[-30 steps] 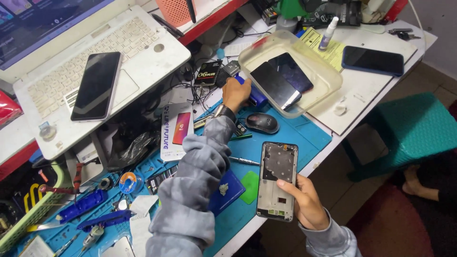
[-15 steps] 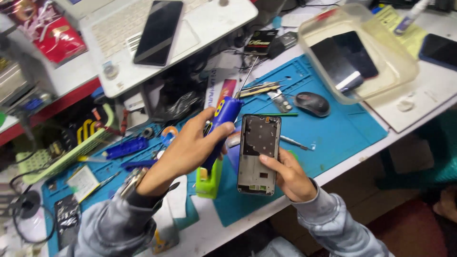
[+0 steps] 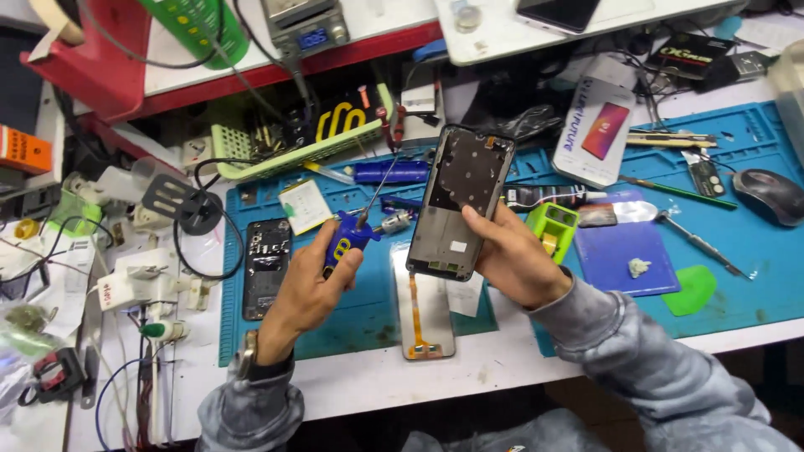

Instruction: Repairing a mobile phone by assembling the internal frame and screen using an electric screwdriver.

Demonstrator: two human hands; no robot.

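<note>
My left hand (image 3: 314,280) grips a blue-handled screwdriver (image 3: 352,234) with its thin shaft pointing up and to the right. My right hand (image 3: 511,255) holds an opened phone frame (image 3: 462,197) upright by its lower right edge, inner side toward me. Both hands hover over a blue work mat (image 3: 754,251). A loose phone screen with a flex cable (image 3: 425,314) lies flat on the mat under the frame. Another opened dark phone (image 3: 266,266) lies on the mat just left of my left hand.
A green holder (image 3: 553,228), a blue pad (image 3: 628,255), tweezers (image 3: 699,243), a green pick (image 3: 693,289) and a dark mouse (image 3: 772,194) sit to the right. A phone box (image 3: 595,130) lies behind. Cables, chargers and a green tool tray (image 3: 285,151) crowd the left.
The view has swung left along the bench. My left hand has brought the blue screwdriver in beside the phone frame, which my right hand has kept holding.
</note>
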